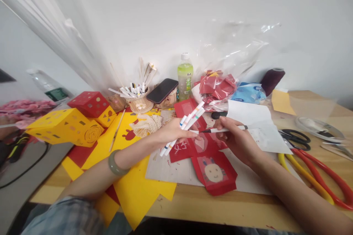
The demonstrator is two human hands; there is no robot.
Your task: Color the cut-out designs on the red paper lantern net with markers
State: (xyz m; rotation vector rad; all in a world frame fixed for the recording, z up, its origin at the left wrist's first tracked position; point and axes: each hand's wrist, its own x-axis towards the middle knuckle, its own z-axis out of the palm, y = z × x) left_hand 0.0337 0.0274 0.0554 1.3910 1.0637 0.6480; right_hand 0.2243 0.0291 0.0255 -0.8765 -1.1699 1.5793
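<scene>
My left hand (175,130) is closed around a bundle of white markers (190,117) with coloured bands, held at a slant. In my right hand (237,136) is a single white marker (219,130) with black parts, gripped between thumb and fingers. Its dark end points left, close to a short white piece at my left fingertips; I cannot tell whether they touch. Below both hands lies a cross-shaped red paper cutout (198,147), partly covered by them. A drawn pale face (213,172) is on its near panel, and white writing is at its left.
Yellow paper (138,187) and decorated paper boxes (55,125) are at left. A pen basket (139,104), phone (163,91) and green bottle (185,77) line the wall. At right are white paper (248,114), black-handled scissors (299,140) and red-handled scissors (325,169).
</scene>
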